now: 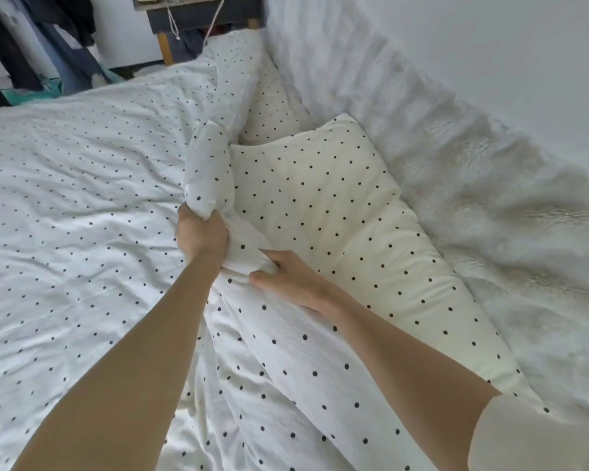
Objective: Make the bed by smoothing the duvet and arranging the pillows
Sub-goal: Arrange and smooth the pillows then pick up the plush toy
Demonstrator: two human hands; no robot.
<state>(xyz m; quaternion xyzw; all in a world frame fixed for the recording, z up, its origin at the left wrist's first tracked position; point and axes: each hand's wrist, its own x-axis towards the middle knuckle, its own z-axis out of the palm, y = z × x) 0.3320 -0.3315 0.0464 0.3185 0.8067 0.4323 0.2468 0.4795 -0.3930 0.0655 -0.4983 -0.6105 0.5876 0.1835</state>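
Both hands grip the bunched duvet (82, 205) edge: left hand (201, 234) clenched on the raised fold, right hand (286, 280) pinching it beside the pillow (327, 205).

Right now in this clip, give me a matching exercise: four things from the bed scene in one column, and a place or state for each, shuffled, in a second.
Things:
1. left hand
2. near pillow
3. far pillow
4. fleece

Places or states:
A. fluffy white, along the wall
B. grips a bunched duvet fold
C. half hidden behind the raised fold
D. lies right of the hands, fully in view

Pairs: 1-B, 2-D, 3-C, 4-A
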